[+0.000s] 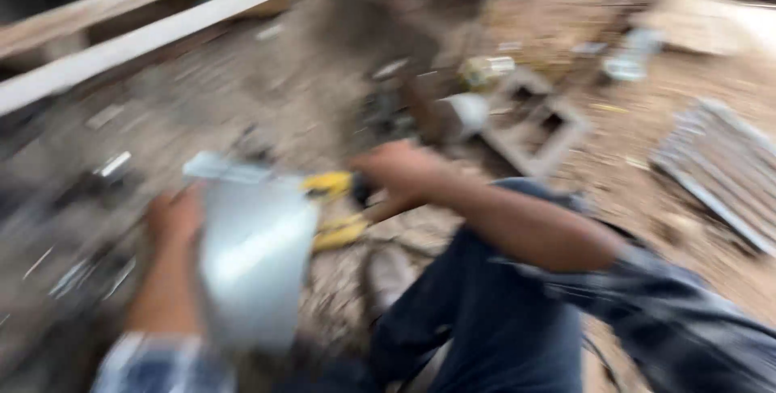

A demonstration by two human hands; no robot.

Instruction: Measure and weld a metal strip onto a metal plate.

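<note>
The view is heavily blurred by motion. My left hand (174, 219) grips the left edge of a bent sheet of shiny grey metal (255, 259) held low in front of me. My right hand (400, 173) reaches across my knee and closes on the yellow handles of a hand tool (335, 207), likely snips, at the sheet's right edge. The tool's jaws are hidden in the blur. My leg in dark blue trousers (485, 312) fills the lower middle.
Dirt ground strewn with scrap. A hollow concrete block (537, 122) lies beyond my right hand, a ribbed metal panel (723, 171) at right, pale long wooden rails (153, 33) at upper left, small metal offcuts (113, 165) at left.
</note>
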